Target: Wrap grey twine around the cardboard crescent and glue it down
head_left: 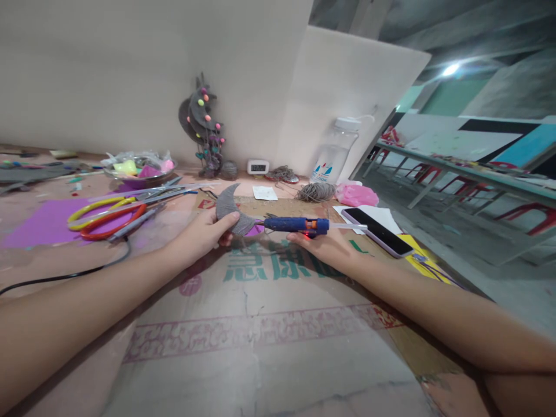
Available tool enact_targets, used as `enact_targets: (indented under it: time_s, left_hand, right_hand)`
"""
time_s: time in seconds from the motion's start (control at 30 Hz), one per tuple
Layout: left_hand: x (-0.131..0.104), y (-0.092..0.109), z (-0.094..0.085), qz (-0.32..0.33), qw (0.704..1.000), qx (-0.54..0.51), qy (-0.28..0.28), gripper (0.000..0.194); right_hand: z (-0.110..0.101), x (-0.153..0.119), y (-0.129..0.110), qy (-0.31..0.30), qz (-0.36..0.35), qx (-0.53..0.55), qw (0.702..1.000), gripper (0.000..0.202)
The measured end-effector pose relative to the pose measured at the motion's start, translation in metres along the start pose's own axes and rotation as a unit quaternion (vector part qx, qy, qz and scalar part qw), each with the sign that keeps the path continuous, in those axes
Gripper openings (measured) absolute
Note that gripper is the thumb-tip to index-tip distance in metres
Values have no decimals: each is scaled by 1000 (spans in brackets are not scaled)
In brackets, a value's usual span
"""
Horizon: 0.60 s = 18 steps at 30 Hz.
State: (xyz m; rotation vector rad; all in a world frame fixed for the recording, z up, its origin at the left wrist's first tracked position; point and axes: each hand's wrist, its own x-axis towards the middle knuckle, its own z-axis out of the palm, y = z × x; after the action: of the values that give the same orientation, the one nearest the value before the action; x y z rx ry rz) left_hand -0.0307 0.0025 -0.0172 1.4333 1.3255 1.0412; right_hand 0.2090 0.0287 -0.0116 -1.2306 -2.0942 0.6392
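My left hand (215, 231) grips a grey yarn-wrapped crescent (233, 211), with the thumb on its front face. My right hand (315, 242) is closed around a blue glue gun (289, 224) lying level, its tip pointing left at the crescent's lower right end. A clear glue stick (346, 226) sticks out of the gun's back. Under the crescent's end a bit of purple material (255, 230) shows. Both hands are over a printed cardboard sheet (260, 324). Whether the tip touches the crescent is too small to tell.
Scissors with yellow and red handles (113, 219) lie on purple sheets at left, near a bowl of pompoms (141, 169). Behind are a decorated hanging crescent (202, 124), a small clock (258, 167), grey yarn (317, 192) and a bottle (334, 152). A phone (377, 231) lies at right.
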Motion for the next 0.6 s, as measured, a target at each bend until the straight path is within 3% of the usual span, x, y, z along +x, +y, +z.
enact_targets:
  time_s: [0.43, 0.6]
  left_hand:
    - [1, -5, 0, 14, 1000, -13, -18, 30]
    - [2, -5, -1, 15, 999, -29, -34, 33]
  right_hand:
    - [0, 4, 4, -8, 32, -29, 999, 29]
    - [-5, 8, 6, 15, 17, -43, 999, 34]
